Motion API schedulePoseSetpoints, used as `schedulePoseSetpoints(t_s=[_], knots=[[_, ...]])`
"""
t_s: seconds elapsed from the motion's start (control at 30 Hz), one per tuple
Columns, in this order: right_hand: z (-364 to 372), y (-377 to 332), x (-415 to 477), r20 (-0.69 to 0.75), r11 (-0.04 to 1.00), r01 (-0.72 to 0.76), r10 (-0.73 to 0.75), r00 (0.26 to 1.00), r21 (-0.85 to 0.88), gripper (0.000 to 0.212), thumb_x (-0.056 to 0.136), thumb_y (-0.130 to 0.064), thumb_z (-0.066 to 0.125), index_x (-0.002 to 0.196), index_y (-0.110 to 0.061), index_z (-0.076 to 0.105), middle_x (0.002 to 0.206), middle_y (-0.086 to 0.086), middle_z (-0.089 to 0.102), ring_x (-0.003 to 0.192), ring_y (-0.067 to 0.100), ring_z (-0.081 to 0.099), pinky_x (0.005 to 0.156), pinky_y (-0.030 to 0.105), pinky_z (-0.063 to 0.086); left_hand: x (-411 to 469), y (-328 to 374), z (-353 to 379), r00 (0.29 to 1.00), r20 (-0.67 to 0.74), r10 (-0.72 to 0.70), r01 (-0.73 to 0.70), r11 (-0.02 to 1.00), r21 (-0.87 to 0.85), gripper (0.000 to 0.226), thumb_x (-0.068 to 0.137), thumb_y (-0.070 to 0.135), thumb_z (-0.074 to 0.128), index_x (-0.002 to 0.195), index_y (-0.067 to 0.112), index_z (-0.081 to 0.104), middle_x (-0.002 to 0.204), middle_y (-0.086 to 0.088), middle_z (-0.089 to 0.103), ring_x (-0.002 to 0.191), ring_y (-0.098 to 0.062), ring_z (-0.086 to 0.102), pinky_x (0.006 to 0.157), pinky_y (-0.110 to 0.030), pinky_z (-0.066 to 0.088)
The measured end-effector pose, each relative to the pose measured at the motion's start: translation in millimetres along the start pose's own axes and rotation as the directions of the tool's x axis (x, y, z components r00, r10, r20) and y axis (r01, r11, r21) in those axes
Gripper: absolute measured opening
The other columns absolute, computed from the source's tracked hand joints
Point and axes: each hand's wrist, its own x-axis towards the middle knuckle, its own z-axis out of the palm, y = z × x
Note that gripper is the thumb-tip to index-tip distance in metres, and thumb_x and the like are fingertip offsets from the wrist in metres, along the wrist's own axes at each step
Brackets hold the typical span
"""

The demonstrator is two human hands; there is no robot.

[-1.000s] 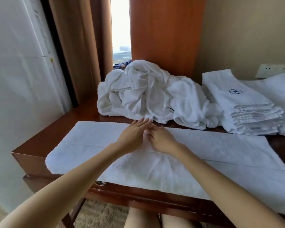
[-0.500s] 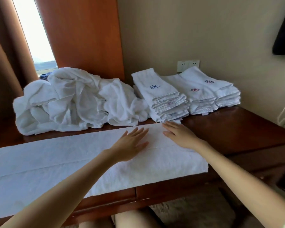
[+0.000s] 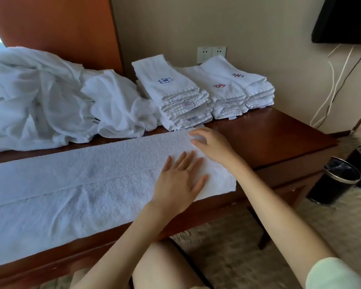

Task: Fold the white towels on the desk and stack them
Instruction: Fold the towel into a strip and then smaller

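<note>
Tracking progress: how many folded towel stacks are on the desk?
3, in a row at the back of the desk: blue-logo stack, middle stack, right stack. The loose pile could hide more.

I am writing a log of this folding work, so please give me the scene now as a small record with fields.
towel in work: long white towel, folded lengthwise, lying flat on the desk
left hand: flat on the towel's right end
right hand: at its far right corner, blurred; grip cannot be told
unfolded pile: back left of the desk
folded stacks: back middle, blue and red emblems on top
</note>
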Motion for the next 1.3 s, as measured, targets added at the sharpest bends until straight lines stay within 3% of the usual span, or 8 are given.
schedulePoseSetpoints(t_s=[0.3,0.5,0.63,0.83,0.97,1.07,1.13,1.3], knots=[[-20.1,-11.6,-78.8,-0.133,0.959,0.269,-0.279,0.951,-0.091,0.019,0.094,-0.018,0.06,0.11,-0.016,0.071,0.108,-0.006,0.065,0.101,0.015,0.06,0.084,0.036,0.05,0.6,-2.0,-3.3,0.998,0.062,-0.01,0.014,0.998,-0.064,0.06,0.1,0.054,0.023,0.154,0.032,0.008,0.161,0.011,-0.001,0.148,-0.006,-0.006,0.118,-0.031,-0.012],[-21.8,12.6,-142.9,-0.116,0.909,0.338,-0.374,0.92,-0.243,0.05,0.084,-0.039,0.073,0.128,-0.018,0.059,0.135,-0.008,0.054,0.126,0.01,0.05,0.105,0.034,0.041,6.9,0.0,-6.3,0.995,0.087,-0.048,0.053,0.996,-0.067,0.066,0.098,0.054,0.027,0.155,0.023,0.011,0.162,0.009,0.002,0.148,-0.007,-0.001,0.119,-0.035,-0.004],[-19.6,20.1,-143.3,-0.076,0.891,0.361,-0.395,0.916,-0.274,0.063,0.075,-0.016,0.078,0.133,-0.017,0.052,0.14,-0.006,0.051,0.131,0.01,0.046,0.11,0.033,0.036,10.4,1.8,-10.3,0.998,0.039,0.044,-0.042,0.997,-0.061,0.063,0.098,0.05,0.034,0.154,0.026,0.017,0.161,0.011,0.013,0.148,-0.008,0.008,0.118,-0.041,0.008],[-19.4,22.0,-134.7,-0.255,0.94,0.339,-0.339,0.906,-0.046,0.048,0.07,0.012,0.052,0.109,-0.01,0.068,0.122,-0.005,0.066,0.119,0.013,0.059,0.098,0.04,0.048,7.4,-3.5,-21.0,0.979,0.164,0.125,-0.08,0.964,-0.255,0.086,0.087,0.074,0.033,0.155,0.029,0.003,0.16,0.013,0.011,0.145,0.002,-0.002,0.12,-0.036,-0.007],[-28.0,16.4,-117.9,-0.291,0.968,0.251,-0.235,0.927,0.018,0.019,0.086,-0.007,0.057,0.098,-0.011,0.071,0.095,-0.004,0.072,0.095,0.017,0.065,0.081,0.045,0.052,-10.6,-3.2,-30.2,0.969,0.158,0.192,-0.175,0.978,-0.116,0.109,0.074,0.077,0.054,0.153,0.033,-0.008,0.16,0.013,0.012,0.148,-0.007,0.006,0.121,-0.037,0.006],[-32.4,6.5,-101.2,-0.25,0.965,0.222,-0.182,0.951,0.141,0.026,0.093,-0.028,0.05,0.093,-0.009,0.068,0.082,-0.001,0.066,0.076,0.021,0.061,0.069,0.042,0.048,-21.8,-11.3,-36.8,0.991,-0.009,0.132,-0.132,0.986,-0.097,0.076,0.087,0.045,0.06,0.151,0.033,0.02,0.143,0.01,0.041,0.129,-0.014,0.044,0.095,-0.027,0.04],[-33.7,-0.2,-87.1,-0.242,0.952,0.195,-0.137,0.96,0.235,0.036,0.095,-0.038,0.049,0.087,-0.006,0.065,0.072,0.006,0.059,0.063,0.025,0.053,0.061,0.038,0.04,-26.8,-23.6,-49.8,0.989,-0.142,0.032,-0.057,0.983,-0.174,0.039,0.091,0.033,0.059,0.13,0.03,0.053,0.117,0.01,0.056,0.102,-0.016,0.059,0.071,-0.026,0.042],[-29.2,-15.9,-47.4,-0.264,0.911,0.097,0.014,0.964,0.402,0.042,0.1,-0.022,0.051,0.062,-0.021,0.034,0.056,-0.014,0.028,0.054,0.003,0.026,0.053,0.022,0.02,-29.5,-65.7,-79.1,0.956,-0.139,-0.257,0.251,0.966,-0.059,0.021,0.097,0.033,0.051,0.102,0.022,0.068,0.091,0.002,0.067,0.089,-0.025,0.063,0.069,-0.031,0.042]])
